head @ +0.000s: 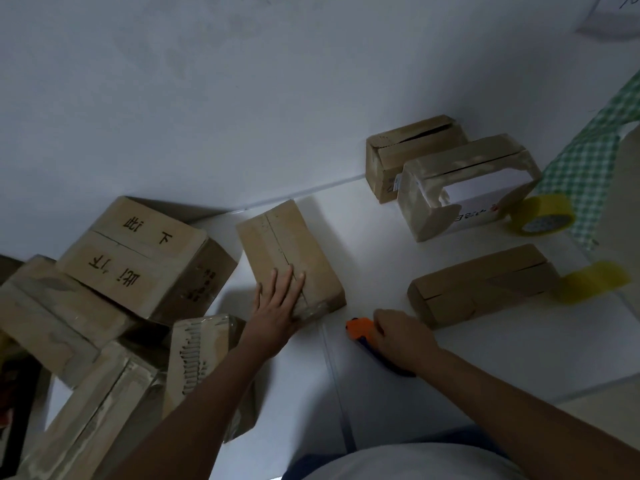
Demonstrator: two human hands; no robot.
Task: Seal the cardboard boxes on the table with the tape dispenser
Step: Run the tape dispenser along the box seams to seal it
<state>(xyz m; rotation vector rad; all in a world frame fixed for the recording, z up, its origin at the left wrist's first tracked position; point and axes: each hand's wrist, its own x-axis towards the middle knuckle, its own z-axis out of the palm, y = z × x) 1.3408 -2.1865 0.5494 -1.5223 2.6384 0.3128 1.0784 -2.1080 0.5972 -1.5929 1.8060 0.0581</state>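
A closed cardboard box [284,244] lies in the middle of the white table [485,358]. My left hand [277,303] rests flat on its near end, fingers straight along the centre seam. My right hand [401,337] grips an orange and blue tape dispenser [360,332] on the table, just right of that box. Another closed box [481,285] lies to the right of my right hand. Two more boxes stand at the back right: a brown one [408,150] and one with a white label [464,188].
A pile of several cardboard boxes [138,251] fills the left side. Two yellow tape rolls [543,216] [588,282] sit at the right, beside a green checked cloth [585,168]. A white wall rises behind the table.
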